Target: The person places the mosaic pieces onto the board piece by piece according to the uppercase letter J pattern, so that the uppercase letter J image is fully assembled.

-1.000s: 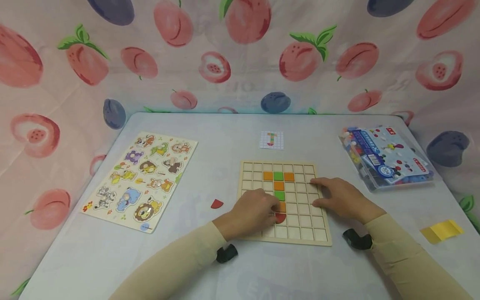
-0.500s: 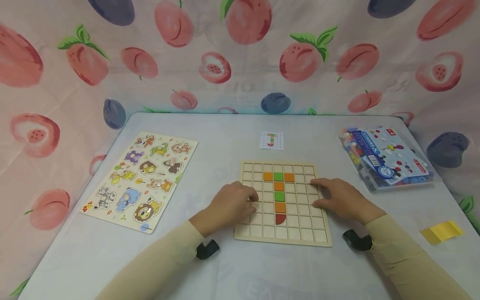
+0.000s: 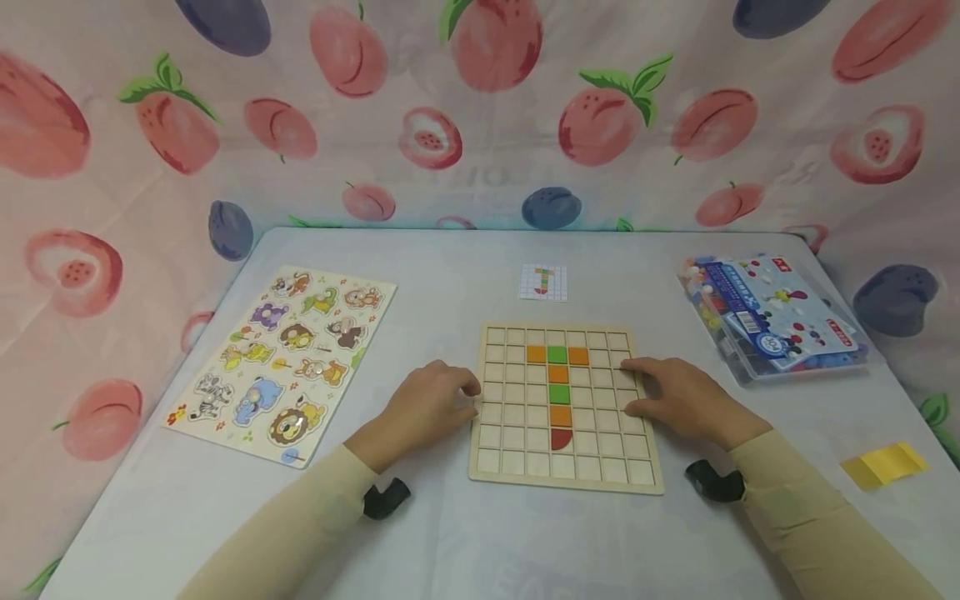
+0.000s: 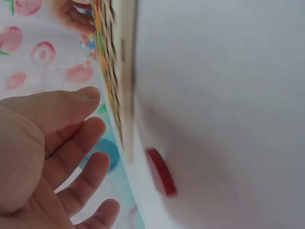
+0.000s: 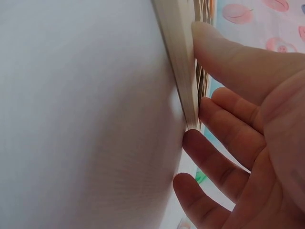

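A wooden grid board (image 3: pixel 517 482) lies mid-table. It carries orange squares, two green squares (image 3: pixel 558 394) and a red quarter-circle tile (image 3: pixel 561 439) below them in a T-like column. My left hand (image 3: pixel 420 408) is beside the board's left edge, fingers relaxed and apart, nothing between them. In the left wrist view a second red quarter-circle tile (image 4: pixel 161 172) lies on the table below the fingertips; the hand hides it in the head view. My right hand (image 3: pixel 686 398) touches the board's right rim with thumb and loosely spread fingers, as the right wrist view also shows.
Behind the board lies a small card (image 3: pixel 543 282) with a printed coloured pattern. An animal puzzle board (image 3: pixel 281 367) is at the left. At the right are a clear plastic box (image 3: pixel 772 317) of colourful pieces and a yellow paper strip (image 3: pixel 885 464).
My left hand has left the red quarter-circle tile on the board and moved left, off the board and over the loose red tile. My right hand stays at the right rim.
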The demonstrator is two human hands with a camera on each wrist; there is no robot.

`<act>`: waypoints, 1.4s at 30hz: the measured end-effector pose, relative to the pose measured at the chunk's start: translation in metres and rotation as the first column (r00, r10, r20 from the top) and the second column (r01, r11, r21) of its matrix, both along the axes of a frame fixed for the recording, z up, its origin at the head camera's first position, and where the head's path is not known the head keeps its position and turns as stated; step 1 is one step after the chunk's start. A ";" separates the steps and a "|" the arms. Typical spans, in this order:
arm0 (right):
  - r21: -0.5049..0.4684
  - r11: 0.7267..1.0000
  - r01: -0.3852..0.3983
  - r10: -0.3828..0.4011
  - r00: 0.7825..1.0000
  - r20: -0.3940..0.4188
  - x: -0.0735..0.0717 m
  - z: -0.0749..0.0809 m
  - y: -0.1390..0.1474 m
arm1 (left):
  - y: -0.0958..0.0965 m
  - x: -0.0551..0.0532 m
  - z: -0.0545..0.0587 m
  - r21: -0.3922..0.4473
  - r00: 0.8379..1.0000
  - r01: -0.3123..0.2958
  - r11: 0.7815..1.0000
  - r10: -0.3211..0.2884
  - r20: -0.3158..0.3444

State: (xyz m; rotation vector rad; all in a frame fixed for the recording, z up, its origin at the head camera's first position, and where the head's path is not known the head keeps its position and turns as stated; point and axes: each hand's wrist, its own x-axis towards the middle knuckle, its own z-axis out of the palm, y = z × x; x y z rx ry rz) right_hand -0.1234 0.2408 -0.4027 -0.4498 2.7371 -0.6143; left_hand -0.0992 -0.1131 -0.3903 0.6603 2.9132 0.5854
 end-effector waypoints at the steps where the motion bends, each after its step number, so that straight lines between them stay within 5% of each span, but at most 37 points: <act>1: 0.001 1.000 0.000 0.000 1.000 -0.001 0.000 0.000 0.000 | -0.003 0.000 -0.001 -0.003 1.000 -0.013 1.000 0.013 0.007; 16: 0.004 1.000 0.003 -0.003 1.000 0.004 0.000 0.001 -0.001 | -0.034 0.000 -0.005 -0.048 0.993 -0.104 0.993 0.106 0.045; 42: 0.001 1.000 0.006 -0.006 1.000 0.012 0.000 0.003 -0.002 | -0.047 0.004 -0.007 -0.068 0.987 -0.130 0.989 0.135 0.083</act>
